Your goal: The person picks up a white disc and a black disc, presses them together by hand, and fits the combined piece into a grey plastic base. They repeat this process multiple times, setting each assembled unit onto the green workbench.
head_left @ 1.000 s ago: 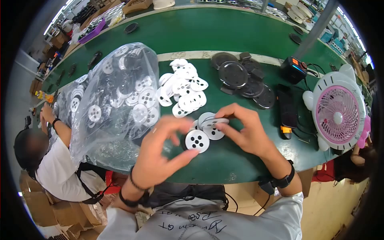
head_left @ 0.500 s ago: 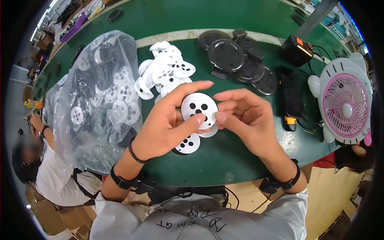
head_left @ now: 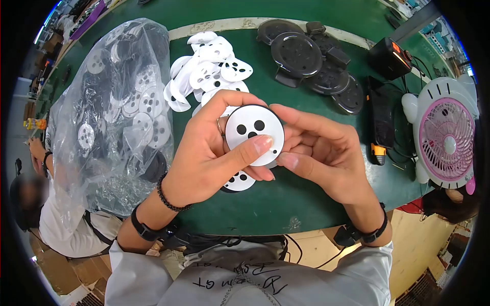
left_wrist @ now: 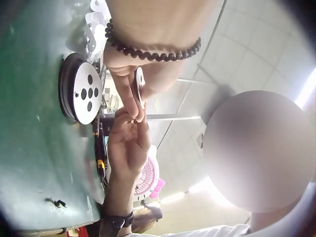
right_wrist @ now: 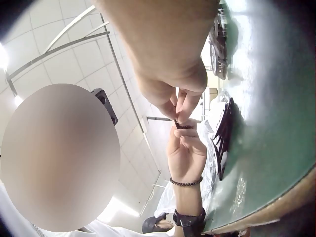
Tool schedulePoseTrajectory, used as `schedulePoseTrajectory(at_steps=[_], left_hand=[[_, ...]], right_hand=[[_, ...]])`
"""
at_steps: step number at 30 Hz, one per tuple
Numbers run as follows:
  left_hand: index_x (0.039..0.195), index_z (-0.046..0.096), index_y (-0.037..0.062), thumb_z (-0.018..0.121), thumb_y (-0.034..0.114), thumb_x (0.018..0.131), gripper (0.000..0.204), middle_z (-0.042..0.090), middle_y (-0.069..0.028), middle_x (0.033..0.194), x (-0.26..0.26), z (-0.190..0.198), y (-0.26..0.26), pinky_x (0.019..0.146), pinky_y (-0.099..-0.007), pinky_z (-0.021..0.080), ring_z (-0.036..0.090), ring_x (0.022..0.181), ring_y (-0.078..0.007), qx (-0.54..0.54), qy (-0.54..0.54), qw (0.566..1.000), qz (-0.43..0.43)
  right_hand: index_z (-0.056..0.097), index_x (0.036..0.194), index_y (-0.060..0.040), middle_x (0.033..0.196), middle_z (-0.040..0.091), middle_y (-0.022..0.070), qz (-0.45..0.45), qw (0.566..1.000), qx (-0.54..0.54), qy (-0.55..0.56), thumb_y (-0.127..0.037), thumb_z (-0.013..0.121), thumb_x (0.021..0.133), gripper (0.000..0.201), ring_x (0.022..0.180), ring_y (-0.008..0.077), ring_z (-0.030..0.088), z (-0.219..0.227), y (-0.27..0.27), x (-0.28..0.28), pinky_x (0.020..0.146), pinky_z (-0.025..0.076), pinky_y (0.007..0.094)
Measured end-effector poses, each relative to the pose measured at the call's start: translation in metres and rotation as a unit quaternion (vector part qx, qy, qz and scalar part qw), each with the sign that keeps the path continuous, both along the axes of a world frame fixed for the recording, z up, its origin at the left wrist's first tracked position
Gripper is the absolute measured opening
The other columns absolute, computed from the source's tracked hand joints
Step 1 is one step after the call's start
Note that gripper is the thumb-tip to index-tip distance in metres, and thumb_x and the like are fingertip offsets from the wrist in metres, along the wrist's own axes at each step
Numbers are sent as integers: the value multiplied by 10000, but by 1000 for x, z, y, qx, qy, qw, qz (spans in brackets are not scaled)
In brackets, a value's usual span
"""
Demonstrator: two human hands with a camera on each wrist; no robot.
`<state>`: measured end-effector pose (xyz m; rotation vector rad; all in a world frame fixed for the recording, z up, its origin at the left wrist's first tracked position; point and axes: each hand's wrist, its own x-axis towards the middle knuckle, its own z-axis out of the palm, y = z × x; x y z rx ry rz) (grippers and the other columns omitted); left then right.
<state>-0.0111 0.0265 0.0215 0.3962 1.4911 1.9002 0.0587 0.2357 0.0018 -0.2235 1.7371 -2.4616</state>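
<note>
A round white disc with black dots [head_left: 262, 127] is gripped by the left hand [head_left: 204, 158], its thumb lying across the face and its fingers behind. The right hand [head_left: 329, 153] pinches at the disc's right edge with thumb and fingers; what its fingertips hold there is partly hidden. Below the hands, another dotted disc [head_left: 240, 182] lies on a dark round piece on the green table. In the left wrist view that disc [left_wrist: 87, 93] sits on a short dark stack, while the held disc [left_wrist: 139, 84] is seen edge-on.
Loose white discs [head_left: 207, 76] lie behind the left hand, with a clear plastic bag of discs [head_left: 117, 102] at left. Black round parts [head_left: 296, 55] are heaped behind the right hand. A black tool [head_left: 378, 117] and a pink and white fan [head_left: 445, 137] stand at right.
The left hand, earlier away from the right, now holds a disc raised between both hands. Since half a second ago, its thumb has slid across the face and the fingers have closed in.
</note>
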Motion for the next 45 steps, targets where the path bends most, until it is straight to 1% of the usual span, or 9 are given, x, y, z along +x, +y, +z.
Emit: schedulePoseTrajectory(at_steps=[16, 19, 21, 27, 29, 32, 38, 40, 45], left_hand=[[1337, 421, 12, 678, 123, 979, 454, 652, -147, 1104, 13, -18, 9, 713, -289, 616, 704, 915, -180, 25, 24, 998, 46], [1369, 454, 24, 738, 125, 932, 530, 644, -131, 1146, 10, -17, 8, 772, -321, 582, 681, 975, -212, -37, 171, 983, 62], [1443, 419, 31, 783, 76, 845, 701, 530, -114, 1343, 5, -9, 2, 986, -365, 452, 589, 1150, -248, -207, 542, 806, 118], [1201, 636, -19, 831, 73, 810, 446, 654, -163, 1243, 6, -17, 5, 978, -373, 515, 637, 1141, -250, -110, 418, 901, 41], [1189, 627, -27, 748, -1, 882, 331, 645, -183, 1263, 7, -17, 5, 991, -350, 518, 643, 1135, -215, -43, 244, 969, 18], [1146, 625, -33, 682, -44, 921, 232, 634, -200, 1285, 4, -14, 2, 997, -354, 518, 644, 1131, -198, 5, 127, 992, 11], [1066, 602, -22, 611, -11, 979, 88, 636, -164, 1259, -5, -14, -3, 978, -323, 495, 628, 1119, -183, -86, 316, 939, 103], [1064, 617, -22, 623, 48, 993, 100, 659, -143, 1207, -21, -11, -10, 917, -301, 520, 638, 1064, -150, -75, 292, 936, 184], [1128, 613, -43, 620, 53, 992, 166, 668, -128, 1174, -54, -3, -34, 883, -276, 510, 636, 1045, -143, -138, 237, 929, 247]], right_hand=[[605, 1323, 25, 1046, 694, 76, -76, 995, 61, 8, 77, 688, 879, 455, 936, 93, 656, -5, -4, 4, 828, 556, 244], [593, 1274, 12, 1006, 710, 80, -117, 991, 60, -24, 59, 719, 870, 426, 911, 101, 677, -1, -3, 5, 819, 561, 242], [572, 1252, 10, 983, 716, 89, -131, 990, 48, -33, 56, 727, 870, 415, 902, 110, 688, 3, -4, 6, 817, 566, 246], [508, 1180, 5, 940, 724, 118, -156, 986, 54, -4, 59, 742, 872, 391, 896, 136, 709, 5, -11, 10, 815, 584, 268], [500, 1170, 5, 946, 722, 121, -159, 985, 67, 17, 62, 741, 872, 388, 898, 139, 710, 4, -10, 11, 818, 586, 274], [507, 1147, 7, 956, 719, 122, -164, 980, 88, 65, 68, 730, 878, 354, 920, 139, 706, 3, -10, 12, 819, 586, 277], [621, 1087, 48, 998, 715, 111, -159, 966, 154, 133, 74, 693, 894, 207, 935, 130, 682, 1, -6, 11, 830, 573, 273], [678, 1138, 55, 1037, 703, 96, -130, 923, 282, 228, 52, 681, 910, 228, 898, 141, 679, 6, 5, 9, 853, 571, 289], [673, 1208, 60, 1118, 677, 107, -173, 951, 197, 163, 46, 664, 922, 286, 949, 152, 664, 21, 6, 11, 852, 562, 294]])
